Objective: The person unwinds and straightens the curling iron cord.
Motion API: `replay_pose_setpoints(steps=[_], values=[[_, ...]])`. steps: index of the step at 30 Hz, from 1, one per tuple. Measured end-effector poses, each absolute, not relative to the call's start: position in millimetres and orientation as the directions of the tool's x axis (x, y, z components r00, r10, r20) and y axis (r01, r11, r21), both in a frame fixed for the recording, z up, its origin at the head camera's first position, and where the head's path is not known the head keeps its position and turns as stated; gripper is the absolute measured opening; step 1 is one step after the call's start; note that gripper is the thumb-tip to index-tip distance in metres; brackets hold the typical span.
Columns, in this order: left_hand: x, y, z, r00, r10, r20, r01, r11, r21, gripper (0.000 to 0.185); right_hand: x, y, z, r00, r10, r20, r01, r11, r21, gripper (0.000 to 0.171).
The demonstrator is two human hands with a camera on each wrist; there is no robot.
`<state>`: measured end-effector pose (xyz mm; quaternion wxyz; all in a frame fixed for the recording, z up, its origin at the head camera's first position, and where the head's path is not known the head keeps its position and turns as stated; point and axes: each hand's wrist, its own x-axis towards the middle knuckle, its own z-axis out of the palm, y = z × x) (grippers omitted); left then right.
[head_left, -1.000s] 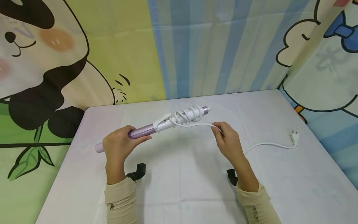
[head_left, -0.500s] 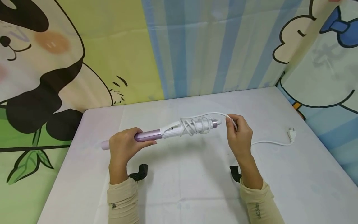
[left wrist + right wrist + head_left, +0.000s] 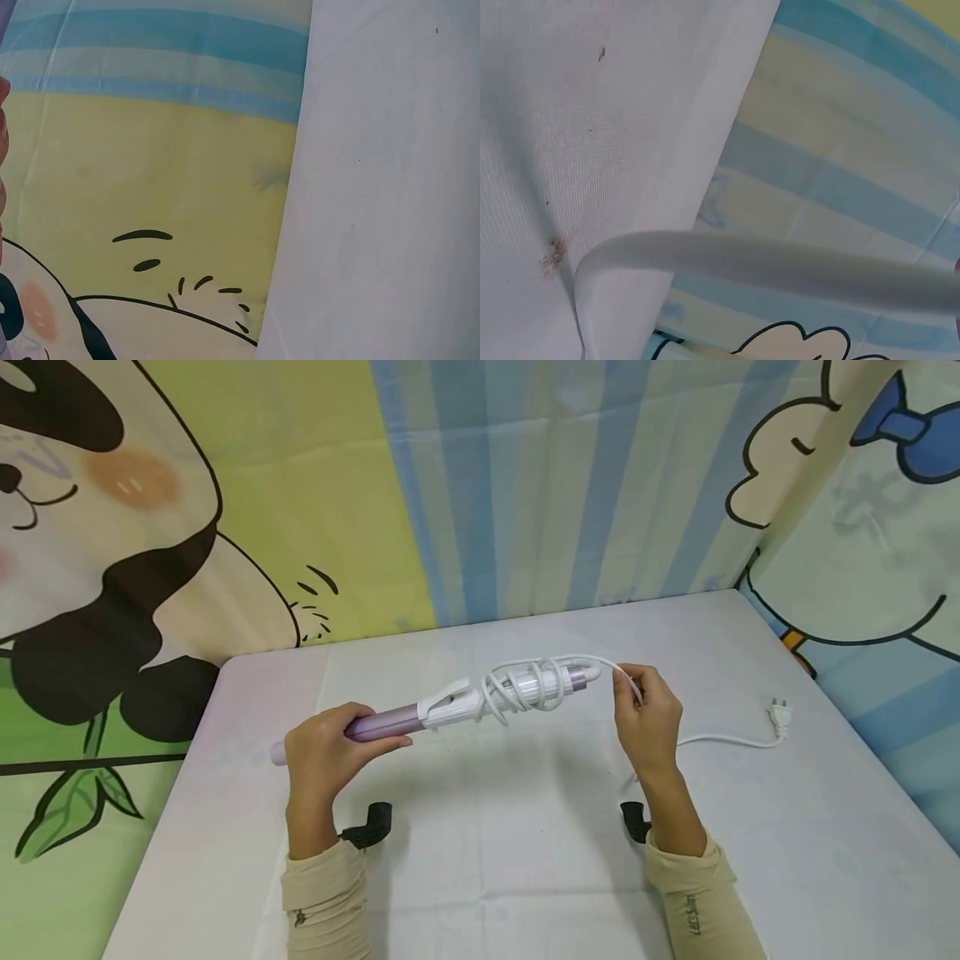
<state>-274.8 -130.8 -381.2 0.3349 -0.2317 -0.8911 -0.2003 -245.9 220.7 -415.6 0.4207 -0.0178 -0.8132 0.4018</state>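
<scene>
Above the middle of the white worktop [image 3: 487, 860], a curling iron [image 3: 450, 706] is held level and off the surface, its purple barrel toward the person's left and its white handle toward the right. Several loops of white cord [image 3: 525, 687] are coiled around the handle. At the barrel end, the left hand [image 3: 322, 760] grips the iron, fingers [image 3: 378, 742] curled round the purple part. Just beside the handle's tip, the right hand [image 3: 648, 718] pinches the cord between thumb and fingers, clamped on it where it arches off the iron. From that hand the cord trails across the worktop to the plug [image 3: 780, 717], which lies near the right edge. Behind the worktop hangs a cartoon backdrop [image 3: 225, 485] with a panda and blue stripes.
</scene>
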Motion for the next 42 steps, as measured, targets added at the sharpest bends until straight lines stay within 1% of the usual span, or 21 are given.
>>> replay_pose_setpoints(steps=[4,7,9,11,14,19,21,24,26,30,36,39,42], values=[[-274.7,-131.0,-380.5,-0.67,0.227,0.707,0.518,0.825,0.227,0.08,-244.5,220.2,-419.7,-0.663,0.34,0.667,-0.3,0.695,-0.654,0.014],[-274.9,-131.1,-379.4,-0.676,0.183,0.714,0.487,0.838,0.246,0.081,-242.6,220.0,-421.3,-0.662,0.314,0.681,-0.325,0.698,-0.638,0.011],[-275.1,-131.5,-378.4,-0.678,0.157,0.718,0.464,0.848,0.254,0.081,-241.2,220.2,-422.0,-0.668,0.272,0.693,-0.354,0.704,-0.616,0.009],[-275.1,-131.7,-377.3,-0.682,0.141,0.717,0.447,0.857,0.256,0.081,-239.4,219.9,-421.9,-0.682,0.213,0.7,-0.388,0.706,-0.593,0.006],[-275.6,-132.5,-376.5,-0.688,0.134,0.713,0.428,0.869,0.25,0.083,-235.8,217.9,-420.9,-0.719,0.082,0.69,-0.446,0.707,-0.549,0.004],[-276.7,-132.1,-376.5,-0.705,0.139,0.696,0.405,0.884,0.233,0.086,-227.8,212.1,-415.1,-0.766,-0.126,0.63,-0.534,0.67,-0.516,0.002],[-277.3,-131.9,-377.0,-0.712,0.139,0.688,0.394,0.89,0.228,0.087,-224.3,210.9,-411.4,-0.774,-0.175,0.608,-0.554,0.651,-0.518,0.004],[-278.5,-132.2,-378.7,-0.726,0.142,0.672,0.374,0.903,0.213,0.09,-219.4,210.8,-404.7,-0.764,-0.213,0.609,-0.589,0.614,-0.526,0.005],[-279.0,-132.2,-379.4,-0.739,0.148,0.657,0.367,0.906,0.209,0.091,-216.3,211.4,-399.3,-0.749,-0.222,0.624,-0.617,0.577,-0.535,0.004],[-279.9,-132.6,-381.7,-0.771,0.169,0.614,0.367,0.905,0.213,0.091,-212.9,214.1,-390.0,-0.691,-0.215,0.69,-0.684,0.503,-0.529,0.007],[-279.9,-133.5,-384.4,-0.794,0.212,0.569,0.386,0.9,0.204,0.089,-212.4,222.6,-380.7,-0.601,-0.103,0.793,-0.724,0.491,-0.485,0.03],[-279.8,-133.5,-386.1,-0.799,0.235,0.553,0.398,0.897,0.194,0.082,-211.7,227.5,-376.7,-0.579,-0.034,0.814,-0.723,0.483,-0.494,0.034],[-280.0,-133.2,-388.3,-0.806,0.254,0.535,0.405,0.896,0.184,0.068,-209.9,231.3,-372.4,-0.576,0.06,0.815,-0.705,0.468,-0.533,0.034]])
